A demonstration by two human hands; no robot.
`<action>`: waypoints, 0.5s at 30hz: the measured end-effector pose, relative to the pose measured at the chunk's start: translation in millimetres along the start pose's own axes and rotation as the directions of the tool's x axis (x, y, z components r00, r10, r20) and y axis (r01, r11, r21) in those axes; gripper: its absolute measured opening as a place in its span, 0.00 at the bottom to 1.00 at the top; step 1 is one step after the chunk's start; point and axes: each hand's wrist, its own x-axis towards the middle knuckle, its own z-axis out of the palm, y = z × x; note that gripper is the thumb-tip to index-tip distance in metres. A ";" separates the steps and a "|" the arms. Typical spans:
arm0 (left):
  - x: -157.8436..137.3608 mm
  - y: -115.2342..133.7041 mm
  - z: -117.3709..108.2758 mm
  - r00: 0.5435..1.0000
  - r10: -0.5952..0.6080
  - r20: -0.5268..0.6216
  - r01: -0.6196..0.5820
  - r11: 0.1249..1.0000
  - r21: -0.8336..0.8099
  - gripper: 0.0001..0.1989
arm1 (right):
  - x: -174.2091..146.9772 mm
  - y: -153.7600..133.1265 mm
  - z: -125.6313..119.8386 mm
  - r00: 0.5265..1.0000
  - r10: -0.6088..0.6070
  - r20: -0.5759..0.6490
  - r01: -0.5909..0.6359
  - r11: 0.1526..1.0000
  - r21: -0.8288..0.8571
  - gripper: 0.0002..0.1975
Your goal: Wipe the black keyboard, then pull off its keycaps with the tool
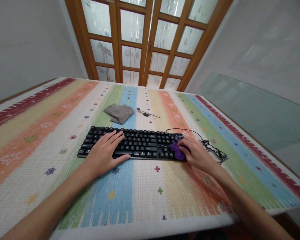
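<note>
Head view, frame centre: left hand (105,149) lies spread, grasping nothing; right grip (196,152) pinches soft purple cloth (178,154), which may snag on black rectangular keyboard (140,144) if dragged.

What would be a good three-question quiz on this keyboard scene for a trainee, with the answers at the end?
1. Open question: What does the right hand hold at the right end of the keyboard?

2. True or false: The left hand is lying on the keyboard.

3. Multiple choice: Where is the grey cloth?
(a) Under the left hand
(b) On the table, beyond the keyboard
(c) Hanging off the table's near edge

Key:
1. A purple cloth.
2. True.
3. (b)
</note>
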 end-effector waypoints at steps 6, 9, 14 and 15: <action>-0.3 -0.2 0.4 1.000 0.003 0.003 -0.003 1.000 -0.009 0.38 | -13.5 -10.8 -15.0 0.990 -0.032 0.138 0.025 0.999 0.047 0.08; -0.3 -0.1 0.3 1.000 0.001 0.002 -0.001 1.000 -0.012 0.38 | -10.8 -14.8 -25.1 0.964 -0.097 0.248 0.065 0.989 0.134 0.09; -0.1 -1.2 1.1 1.000 0.003 -0.003 -0.004 0.999 -0.037 0.38 | -1.5 -8.5 -30.3 0.994 -0.064 0.085 0.051 0.988 0.146 0.08; -0.1 -1.6 1.2 1.000 0.005 -0.006 -0.005 0.999 -0.036 0.38 | 1.6 -4.5 -28.4 0.999 -0.038 0.027 0.034 0.992 0.123 0.07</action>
